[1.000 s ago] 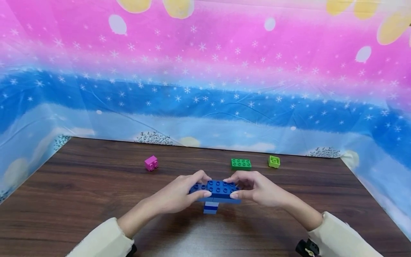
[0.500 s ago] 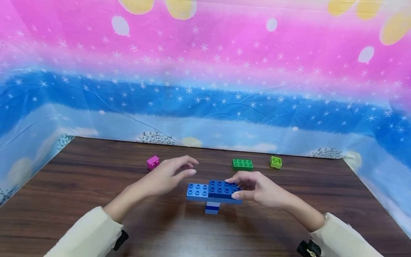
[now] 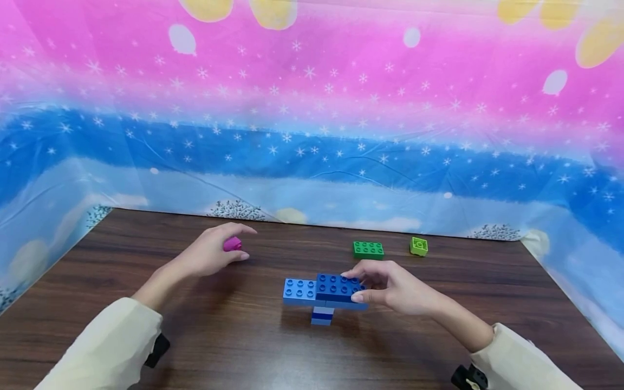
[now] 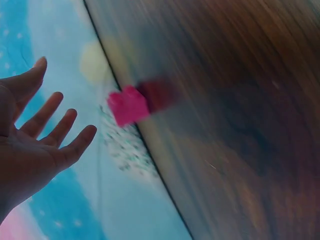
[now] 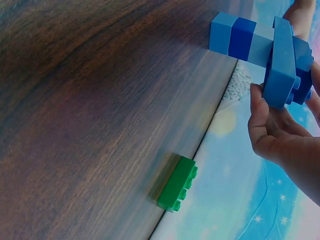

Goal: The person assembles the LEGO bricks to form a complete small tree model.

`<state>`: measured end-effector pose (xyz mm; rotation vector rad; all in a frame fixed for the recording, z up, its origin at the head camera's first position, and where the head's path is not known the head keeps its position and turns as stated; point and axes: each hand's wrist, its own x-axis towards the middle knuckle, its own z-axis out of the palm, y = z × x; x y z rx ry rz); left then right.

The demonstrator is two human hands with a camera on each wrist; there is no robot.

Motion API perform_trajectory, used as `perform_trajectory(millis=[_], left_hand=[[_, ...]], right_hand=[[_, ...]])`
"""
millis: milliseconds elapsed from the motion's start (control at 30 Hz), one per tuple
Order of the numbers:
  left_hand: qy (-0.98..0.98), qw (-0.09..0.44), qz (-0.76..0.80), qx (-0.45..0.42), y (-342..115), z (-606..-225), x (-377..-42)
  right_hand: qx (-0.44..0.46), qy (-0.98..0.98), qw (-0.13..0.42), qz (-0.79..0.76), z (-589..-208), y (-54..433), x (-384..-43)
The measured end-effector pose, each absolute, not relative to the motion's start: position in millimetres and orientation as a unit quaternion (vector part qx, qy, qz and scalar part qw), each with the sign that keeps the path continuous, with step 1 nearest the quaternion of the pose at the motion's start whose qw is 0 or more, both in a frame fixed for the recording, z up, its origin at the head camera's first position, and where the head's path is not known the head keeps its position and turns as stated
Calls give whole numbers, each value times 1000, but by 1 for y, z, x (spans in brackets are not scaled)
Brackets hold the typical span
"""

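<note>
My left hand [image 3: 207, 252] is beside a pink building brick [image 3: 232, 244], fingers and thumb spread on either side of it. In the left wrist view those fingers stand apart from the pink brick [image 4: 129, 106]. With thumb and fingers, my right hand [image 3: 395, 290] grips the right end of a dark blue brick [image 3: 333, 284]. That brick sits on a lighter blue row [image 3: 299, 290], which tops a narrow column [image 3: 322, 315] of small blue bricks. The right wrist view has the column [image 5: 241, 39] sideways, its layers light and dark blue.
A green eight-stud brick [image 3: 368, 249] lies farther back, right of centre. To its right is a lime brick [image 3: 418, 246], its hollow side showing. The wooden table [image 3: 234, 341] meets a printed pink-and-blue cloth [image 3: 312, 162] at its back edge.
My left hand has let go of the blue brick build and moved left and back to the pink brick. My right hand has kept its grip on the build.
</note>
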<state>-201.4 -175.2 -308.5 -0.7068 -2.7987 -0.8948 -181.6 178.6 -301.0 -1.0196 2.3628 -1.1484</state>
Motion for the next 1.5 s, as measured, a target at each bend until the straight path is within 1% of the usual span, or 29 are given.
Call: perform_trajectory(millis=[167, 367, 600, 667, 933, 1167, 1367, 1500], left_hand=[[-928, 51, -291, -227, -191, -315, -206], [-932, 37, -284, -221, -200, -321, -209], [-927, -4, -305, -217, -202, -325, -213], [-928, -9, -303, -217, -203, -325, -214], [-934, 34, -272, -231, -206, -330, -215], [-944, 20, -256, -205, -205, -333, -215], [-947, 25, -254, -197, -205, -337, -215], [-945, 18, -265, -192, -204, -338, -214]], right_hand=[[-356, 830, 161, -398, -301, 178, -181], [-352, 832, 162, -396, -300, 178, -181], [-350, 833, 162, -396, -300, 177, -180], [-351, 833, 162, -396, -300, 177, -180], [-349, 834, 164, -395, -299, 177, -180], [-349, 833, 163, -396, -300, 178, -180], [-350, 832, 164, -399, -299, 178, -179], [-351, 831, 165, -399, -299, 179, -179]])
